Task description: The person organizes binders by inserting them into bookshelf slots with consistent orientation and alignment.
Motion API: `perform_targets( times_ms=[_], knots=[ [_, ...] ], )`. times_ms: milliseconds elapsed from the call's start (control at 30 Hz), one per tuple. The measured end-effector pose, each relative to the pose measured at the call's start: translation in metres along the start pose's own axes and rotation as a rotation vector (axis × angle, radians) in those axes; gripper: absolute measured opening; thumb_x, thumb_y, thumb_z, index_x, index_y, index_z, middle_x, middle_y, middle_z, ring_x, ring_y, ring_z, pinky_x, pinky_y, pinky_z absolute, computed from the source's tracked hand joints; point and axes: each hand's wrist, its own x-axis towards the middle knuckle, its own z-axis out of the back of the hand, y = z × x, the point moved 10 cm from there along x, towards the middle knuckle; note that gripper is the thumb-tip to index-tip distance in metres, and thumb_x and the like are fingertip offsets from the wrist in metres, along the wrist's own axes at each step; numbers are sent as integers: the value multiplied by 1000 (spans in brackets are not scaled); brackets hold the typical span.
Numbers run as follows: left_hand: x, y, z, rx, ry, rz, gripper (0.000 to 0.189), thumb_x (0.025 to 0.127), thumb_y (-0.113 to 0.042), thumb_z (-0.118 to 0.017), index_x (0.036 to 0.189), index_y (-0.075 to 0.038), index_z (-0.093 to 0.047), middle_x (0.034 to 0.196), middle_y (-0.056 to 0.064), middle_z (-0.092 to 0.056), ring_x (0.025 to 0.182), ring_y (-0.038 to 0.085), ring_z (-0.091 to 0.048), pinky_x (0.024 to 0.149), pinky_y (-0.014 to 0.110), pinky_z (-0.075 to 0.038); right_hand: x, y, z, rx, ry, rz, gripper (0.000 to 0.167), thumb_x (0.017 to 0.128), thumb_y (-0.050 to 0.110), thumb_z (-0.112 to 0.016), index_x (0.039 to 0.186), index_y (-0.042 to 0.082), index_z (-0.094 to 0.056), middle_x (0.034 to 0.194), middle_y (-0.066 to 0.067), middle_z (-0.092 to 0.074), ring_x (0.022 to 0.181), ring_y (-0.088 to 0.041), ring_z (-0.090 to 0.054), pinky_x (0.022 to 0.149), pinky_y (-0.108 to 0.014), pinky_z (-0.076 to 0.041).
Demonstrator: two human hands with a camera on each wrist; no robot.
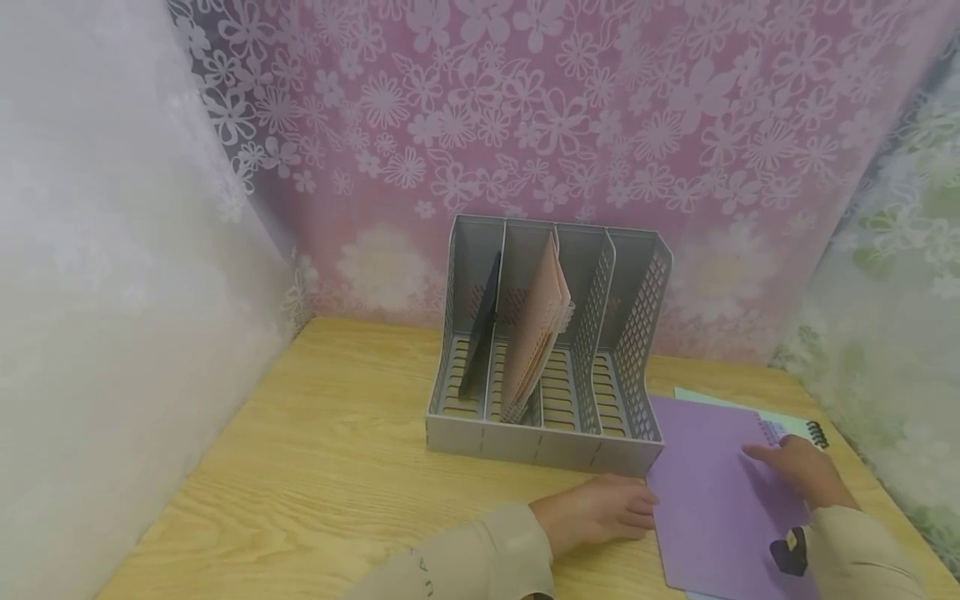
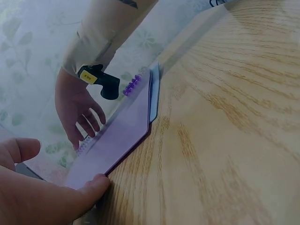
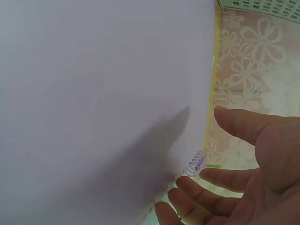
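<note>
Purple notebook: it is lying flat on the desk, its cover facing up, just right of the organizer's front corner.
Your left hand: it is resting by the notebook's left edge, fingers loosely bent and gripping nothing.
Your right hand: it is hovering at the spiral side, fingers spread and relaxed, thumb standing apart; the purple rings are sitting near your fingertips.
Underneath: a light green notebook with a black spiral is peeking out behind, and a blue edge is showing below the cover.
Grey organizer: it is standing upright; counting from your left, a dark folder is leaning in the first compartment, pinkish notebooks in the second.
</note>
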Motion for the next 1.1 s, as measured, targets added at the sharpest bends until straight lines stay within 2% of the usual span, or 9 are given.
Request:
perform_targets(
  times_ms=[167,300,400,567,700,833,967,1100],
  knots=[
    [1,2,-1,-40,-18,16,45,91,2,-53,133,14,-44,117,34,-58,116,47,-55,106,59,-36,3,-5,0,-12,-23,-4,89,93,50,-52,119,-33,-32,122,-51,-37,109,-64,-42,92,-65,-41],
    [1,4,-2,-63,-25,21,49,88,3,-54,134,14,-42,117,33,-58,116,47,-55,106,59,-36,4,-15,1,-11,-46,-14,82,91,48,-55,111,-30,-39,108,-46,-48,98,-57,-51,85,-63,-44],
    [1,4,-2,-67,-31,19,49,87,3,-53,133,14,-43,117,33,-58,117,47,-55,107,58,-36,4,-18,1,-20,-58,-2,77,91,45,-56,105,-29,-42,99,-42,-52,91,-52,-56,81,-60,-46],
    [1,4,-1,-76,-39,25,47,87,3,-54,132,14,-44,117,32,-58,117,46,-55,107,58,-36,3,-21,0,-30,-58,-3,76,91,43,-57,107,-30,-41,97,-42,-53,87,-48,-57,80,-58,-47],
    [1,5,1,-90,-39,32,39,88,2,-54,125,12,-49,117,30,-59,117,45,-55,107,57,-37,3,-21,0,-27,-53,-7,68,91,40,-57,102,-27,-47,88,-33,-57,79,-37,-57,73,-52,-48],
    [1,4,4,-98,-49,24,26,89,1,-55,114,9,-57,113,23,-61,115,40,-58,106,56,-39,6,-13,4,-39,-44,23,65,91,38,-57,103,-25,-48,91,-35,-58,82,-41,-59,73,-53,-48],
    [2,-3,11,-96,-84,-4,19,90,0,-56,107,7,-60,106,17,-63,110,35,-61,103,55,-43,15,-1,9,-24,-41,45,69,91,39,-56,109,-26,-46,99,-40,-56,88,-48,-58,75,-56,-48],
    [4,-11,15,-86,-103,-18,14,90,-1,-56,101,5,-62,103,15,-63,107,32,-62,100,54,-45,22,6,16,-20,-56,57,67,91,38,-55,110,-26,-45,99,-39,-56,87,-46,-58,74,-54,-48]
  ],
)
